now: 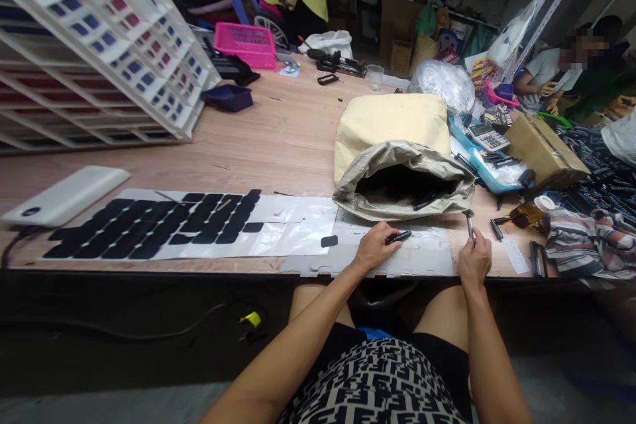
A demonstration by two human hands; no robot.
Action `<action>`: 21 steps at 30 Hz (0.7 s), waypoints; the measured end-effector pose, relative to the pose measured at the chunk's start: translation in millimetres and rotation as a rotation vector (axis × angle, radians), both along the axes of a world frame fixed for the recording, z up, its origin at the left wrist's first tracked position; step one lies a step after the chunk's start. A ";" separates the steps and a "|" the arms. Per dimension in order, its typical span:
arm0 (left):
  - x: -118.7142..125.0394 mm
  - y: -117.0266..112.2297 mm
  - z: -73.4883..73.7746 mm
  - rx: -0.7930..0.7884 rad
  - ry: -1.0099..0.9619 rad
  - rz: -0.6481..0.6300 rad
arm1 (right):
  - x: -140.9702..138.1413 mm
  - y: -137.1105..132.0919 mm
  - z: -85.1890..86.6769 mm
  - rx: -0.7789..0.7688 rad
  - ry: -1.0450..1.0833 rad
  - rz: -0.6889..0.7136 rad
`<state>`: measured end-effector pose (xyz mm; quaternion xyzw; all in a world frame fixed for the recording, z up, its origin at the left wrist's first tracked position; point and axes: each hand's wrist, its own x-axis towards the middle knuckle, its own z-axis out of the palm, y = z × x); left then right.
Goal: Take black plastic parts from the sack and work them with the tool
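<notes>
While pinching a black part (399,237) in the left hand (372,247) and gripping a tool (470,225) in the right hand (476,258), is working by the near table edge (263,265), just before a gaping sack (392,126) containing black pieces (427,199); is facing bare wood (288,129) between sack and crate (171,96).

The letter F repeats across the printed shirt (380,381) below and left of the right hand (476,258), beyond which a black package (497,115) bears illegible lettering.
</notes>
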<state>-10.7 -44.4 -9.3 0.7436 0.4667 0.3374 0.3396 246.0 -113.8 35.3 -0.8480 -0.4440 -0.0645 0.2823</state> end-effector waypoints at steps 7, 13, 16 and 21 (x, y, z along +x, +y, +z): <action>-3.7 1.3 3.2 -0.001 0.072 -0.091 | -37.7 -56.5 14.7 0.093 0.268 0.274; -3.0 0.7 7.4 -0.033 0.092 -0.088 | -75.7 -64.0 29.9 0.088 0.317 0.571; -3.1 0.1 8.3 -0.030 0.077 -0.093 | -92.7 -64.0 24.7 0.120 0.248 0.656; -2.9 -0.7 8.4 -0.022 0.067 -0.093 | -95.9 -64.4 10.5 0.050 0.134 0.668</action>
